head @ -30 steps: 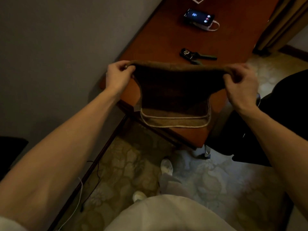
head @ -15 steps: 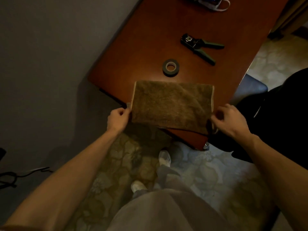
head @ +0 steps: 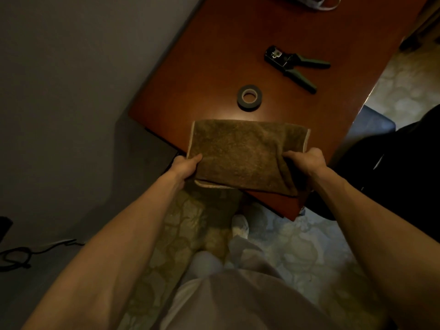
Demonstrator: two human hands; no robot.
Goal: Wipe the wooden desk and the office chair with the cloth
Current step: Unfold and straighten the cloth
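Surface: brown cloth [head: 242, 156] lies folded flat on the near corner of the red-brown wooden counter [head: 214, 55], its pale-hemmed near edge hanging just past the counter's rim. Left hand [head: 184, 166] is clamped on the cloth's left edge, thumb on top. Right hand [head: 307, 160] is closed round the right end, where the fabric is bunched into a ridge. Beyond the cloth and apart from it: a roll of dark tape [head: 249, 97], then a green-handled crimping tool [head: 295, 65].

Room: grey wall [head: 71, 79] to the left, patterned carpet [head: 297, 246] below, dark office chair [head: 392, 167] beside the counter's right edge, partly in view.

Change: one second ago the cloth was stretched in the air between both hands; half a second ago only its corners were pinched. Both hands now hold further in.
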